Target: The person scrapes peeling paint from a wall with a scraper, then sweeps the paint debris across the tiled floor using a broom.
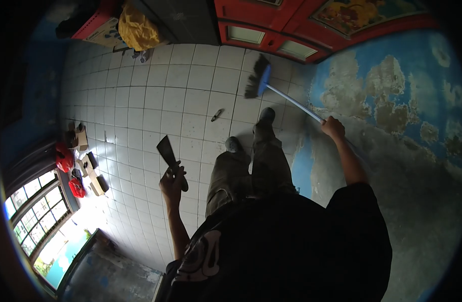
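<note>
White floor tiles [126, 103] were bordered by a peeling blue wall [349, 83]. A broom [265, 78] was gripped by its handle in the right hand [333, 127], its bristles seen over the tiles near red panels [295, 19]. A flat-bladed scraper [166, 151] was grasped in the left hand [172, 180], above the floor.

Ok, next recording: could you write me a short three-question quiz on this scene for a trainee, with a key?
1. What does the person's right hand hold?
2. True or false: the person's left hand holds a dark, broad-bladed scraper.
3. The surface of the blue-painted wall is: A) unbroken; B) tiled all over; C) patchy, with bare areas.

Key: 1. A blue-headed, dark-bristled broom. 2. True. 3. C.
</note>
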{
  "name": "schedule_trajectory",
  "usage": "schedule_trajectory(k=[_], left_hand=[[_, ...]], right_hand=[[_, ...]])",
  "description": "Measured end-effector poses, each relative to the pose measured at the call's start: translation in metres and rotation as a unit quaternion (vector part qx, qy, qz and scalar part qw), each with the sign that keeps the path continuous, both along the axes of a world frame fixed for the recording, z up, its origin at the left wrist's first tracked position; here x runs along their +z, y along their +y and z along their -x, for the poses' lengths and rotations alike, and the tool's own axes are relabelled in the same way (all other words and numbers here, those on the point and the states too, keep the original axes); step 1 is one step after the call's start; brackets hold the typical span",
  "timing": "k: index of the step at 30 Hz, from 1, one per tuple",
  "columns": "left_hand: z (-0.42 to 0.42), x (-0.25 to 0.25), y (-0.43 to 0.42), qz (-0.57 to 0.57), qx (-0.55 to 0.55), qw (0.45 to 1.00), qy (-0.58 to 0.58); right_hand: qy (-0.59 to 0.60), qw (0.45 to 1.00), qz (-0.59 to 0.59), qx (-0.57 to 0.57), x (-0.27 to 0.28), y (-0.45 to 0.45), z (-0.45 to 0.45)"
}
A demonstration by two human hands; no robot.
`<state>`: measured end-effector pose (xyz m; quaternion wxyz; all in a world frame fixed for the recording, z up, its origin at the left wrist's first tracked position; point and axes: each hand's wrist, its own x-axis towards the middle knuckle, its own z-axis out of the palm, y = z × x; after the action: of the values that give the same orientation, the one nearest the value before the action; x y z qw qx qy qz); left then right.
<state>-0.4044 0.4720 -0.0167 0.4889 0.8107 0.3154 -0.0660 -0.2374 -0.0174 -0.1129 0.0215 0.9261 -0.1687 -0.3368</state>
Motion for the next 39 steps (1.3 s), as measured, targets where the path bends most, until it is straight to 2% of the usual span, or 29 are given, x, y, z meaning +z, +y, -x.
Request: schedule_trajectory(k=[3, 5, 9, 12, 14, 18, 20, 22, 24, 26, 28, 30, 32, 33, 35, 38, 39], left_hand=[[-0.007, 0.002, -0.014, -0.019, 0.017, 1.0, 0.005], [-0.01, -0.003, -0.025, -0.026, 0.036, 0.999, -0.018], [-0.038, -0.011, -0.061, -0.006, 0.077, 0.996, 0.043], [-0.079, -0.011, -0.093, -0.001, 0.034, 0.999, 0.024], [-0.103, -0.015, -0.112, 0.0, 0.025, 1.0, 0.018], [-0.138, 0.0, -0.143, 0.025, -0.009, 1.0, 0.002], [-0.145, 0.008, -0.15, 0.049, 0.004, 0.999, 0.012], [-0.145, 0.012, -0.151, 0.023, -0.003, 1.0, 0.016], [-0.143, 0.01, -0.148, -0.008, 0.006, 1.0, 0.02], [-0.142, 0.004, -0.143, -0.018, -0.004, 1.0, 0.009], [-0.148, 0.001, -0.143, -0.001, 0.004, 1.0, 0.026], [-0.161, 0.0, -0.145, 0.008, 0.006, 1.0, 0.025], [-0.177, 0.0, -0.146, 0.044, -0.004, 0.998, 0.034], [-0.185, -0.003, -0.145, 0.075, 0.002, 0.997, 0.036], [-0.202, -0.012, -0.14, 0.076, -0.024, 0.996, 0.026], [-0.228, -0.026, -0.125, 0.072, -0.08, 0.994, -0.001], [-0.241, -0.022, -0.122, 0.049, -0.105, 0.993, 0.012]], right_hand=[[0.033, 0.998, 0.043, -0.021, -0.009, -0.056, -0.017], [0.011, 0.998, 0.067, -0.001, -0.005, -0.095, -0.012], [0.005, 0.999, 0.04, 0.033, 0.049, -0.147, 0.016], [-0.02, 1.0, -0.022, 0.004, 0.088, -0.126, 0.016], [-0.001, 0.998, -0.052, 0.032, 0.072, -0.115, 0.001], [0.03, 0.991, -0.127, -0.007, 0.017, -0.087, -0.049], [0.03, 0.99, -0.131, -0.035, -0.013, -0.1, -0.058], [0.026, 0.989, -0.134, -0.064, -0.019, -0.12, -0.062], [0.047, 0.998, -0.036, 0.017, -0.012, -0.144, -0.06], [0.009, 1.0, -0.011, -0.009, -0.02, -0.173, -0.044], [-0.025, 0.997, 0.055, 0.052, -0.014, -0.188, -0.025], [-0.003, 0.997, 0.051, 0.061, 0.01, -0.205, -0.01], [0.005, 0.997, 0.071, 0.044, 0.068, -0.179, -0.01], [0.006, 0.997, 0.069, 0.044, 0.073, -0.175, 0.0], [-0.087, 0.972, 0.041, 0.213, 0.079, -0.165, 0.011], [-0.089, 0.981, 0.021, 0.172, 0.096, -0.09, -0.016], [-0.107, 0.978, -0.008, 0.178, 0.076, -0.078, -0.02]])
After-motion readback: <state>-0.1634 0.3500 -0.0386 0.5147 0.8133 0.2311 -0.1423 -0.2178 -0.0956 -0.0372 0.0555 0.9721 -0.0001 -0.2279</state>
